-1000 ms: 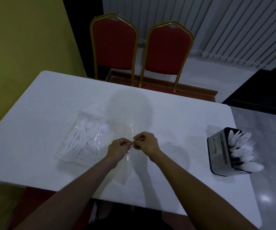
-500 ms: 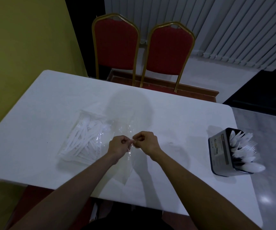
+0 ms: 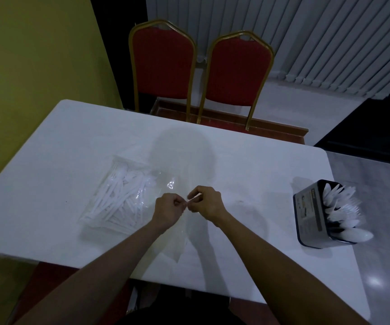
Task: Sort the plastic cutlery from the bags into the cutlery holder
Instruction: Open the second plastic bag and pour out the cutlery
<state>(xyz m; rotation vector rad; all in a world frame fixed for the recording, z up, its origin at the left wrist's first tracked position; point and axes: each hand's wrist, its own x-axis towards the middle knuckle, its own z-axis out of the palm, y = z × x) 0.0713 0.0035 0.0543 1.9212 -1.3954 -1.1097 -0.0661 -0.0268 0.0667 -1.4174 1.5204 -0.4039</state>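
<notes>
Head view: left hand [image 3: 168, 211] and right hand [image 3: 207, 202] each pinch a flat clear bag [image 3: 176, 240] at mid-table [image 3: 72, 137], apparently opening it. A bag of cutlery [image 3: 119, 198] lies just left; the cutlery holder [image 3: 311, 214] stands well right. Next likely needs a gentle pull apart.

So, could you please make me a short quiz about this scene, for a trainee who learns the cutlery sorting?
1. True or false: the cutlery holder already has white cutlery standing in it.
2. What do the left hand and the right hand pinch between them? A) the flat clear bag B) a loose fork C) the holder's rim
3. Fill in: the full bag of cutlery lies on the table to the ____ of the left hand.

Key: 1 true; 2 A; 3 left.
</notes>
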